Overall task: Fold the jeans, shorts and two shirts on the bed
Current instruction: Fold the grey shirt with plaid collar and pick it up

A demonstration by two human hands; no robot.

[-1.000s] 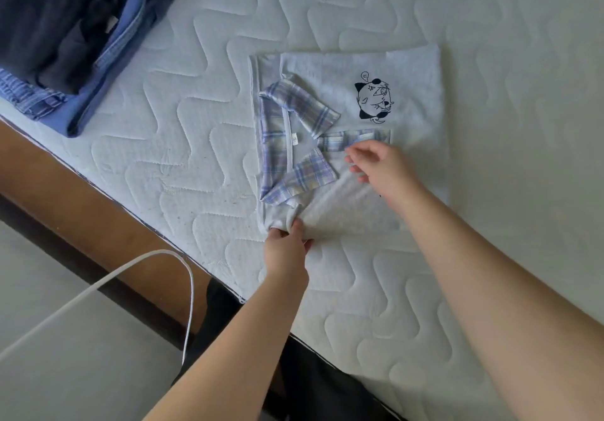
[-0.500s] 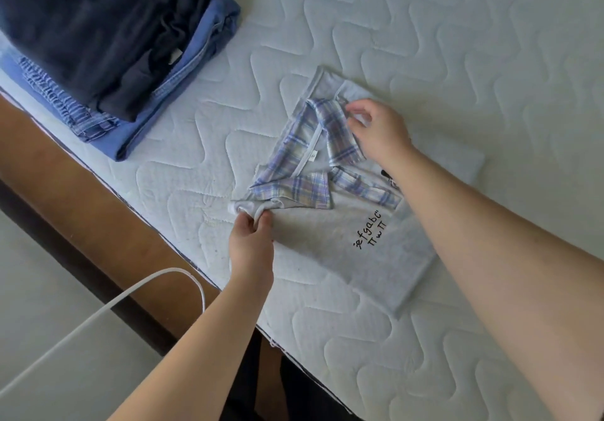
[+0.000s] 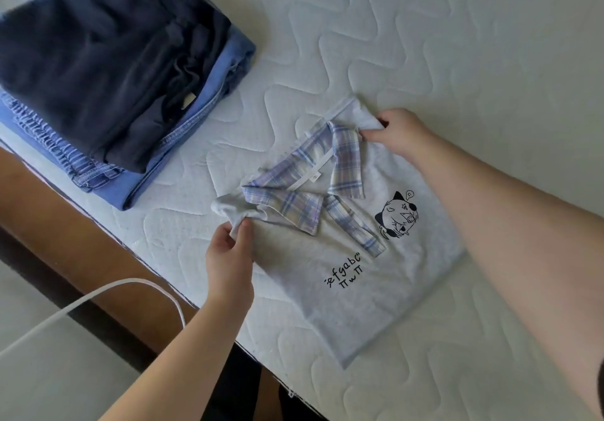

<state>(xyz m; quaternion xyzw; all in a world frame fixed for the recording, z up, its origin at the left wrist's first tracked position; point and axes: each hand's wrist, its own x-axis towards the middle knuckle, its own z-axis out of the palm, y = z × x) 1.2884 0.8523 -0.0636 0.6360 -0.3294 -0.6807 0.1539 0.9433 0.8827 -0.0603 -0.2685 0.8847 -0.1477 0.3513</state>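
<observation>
Both hands pinch the folded grey plaid-collared shirt [image 3: 356, 293].

Both forearms are bare from the elbow down, with no sleeve reaching them. The left hand [image 3: 230, 257] and the right hand [image 3: 400, 133] carry no rings, watch, bracelet or glove. At the far right edge a sliver of dark fabric shows by the upper arm. Dark clothing [image 3: 242, 384] shows low in the view, below the left forearm.
</observation>
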